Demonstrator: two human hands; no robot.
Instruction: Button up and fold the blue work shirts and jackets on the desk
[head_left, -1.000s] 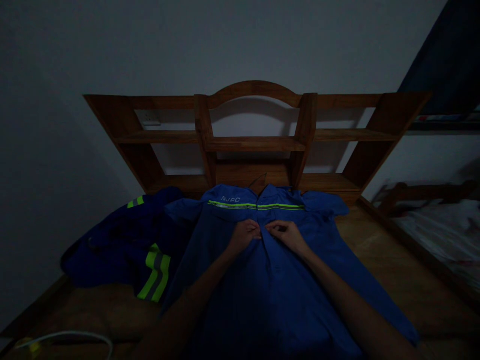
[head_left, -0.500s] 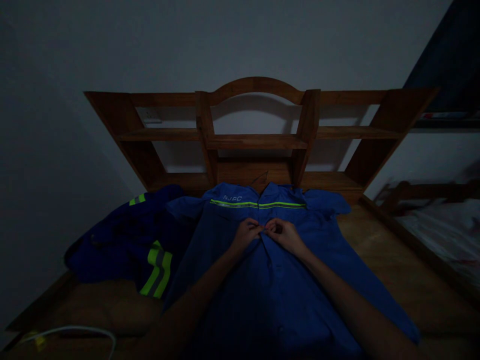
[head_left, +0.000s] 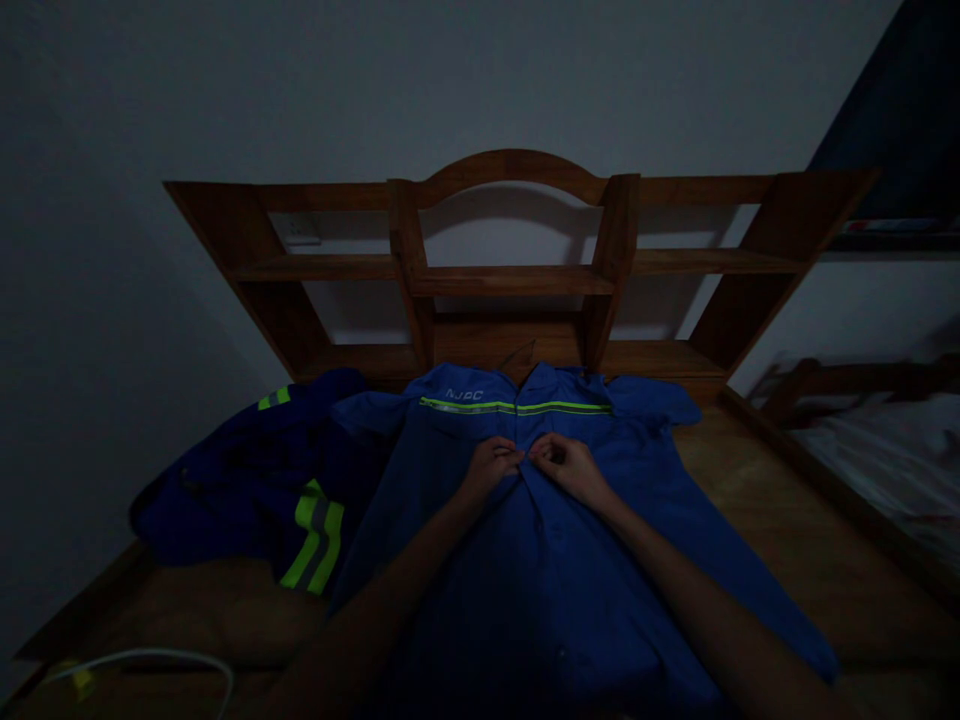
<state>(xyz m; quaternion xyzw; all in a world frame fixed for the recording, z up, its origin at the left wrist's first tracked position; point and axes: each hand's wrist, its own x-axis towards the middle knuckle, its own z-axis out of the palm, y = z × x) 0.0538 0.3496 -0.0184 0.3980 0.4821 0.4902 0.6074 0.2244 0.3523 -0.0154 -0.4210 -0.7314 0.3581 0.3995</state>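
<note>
A blue work shirt (head_left: 645,500) with a yellow-green reflective chest stripe lies flat, front up, on a wooden bed surface (head_left: 757,520). My left hand (head_left: 489,466) and my right hand (head_left: 568,464) meet at the shirt's front placket just below the stripe. Both hands have their fingers curled and pinch the fabric edges of the shirt's front opening. What sits between the fingertips is too small and dark to make out.
Another dark blue garment (head_left: 255,480) with reflective bands lies crumpled to the left. A wooden headboard with shelves (head_left: 510,280) stands behind the shirt against the wall. A white cable (head_left: 150,660) curls at the near left. Another bed (head_left: 877,440) is at the right.
Both hands stay together at the placket, with only small finger movements. The view has shifted slightly downward.
</note>
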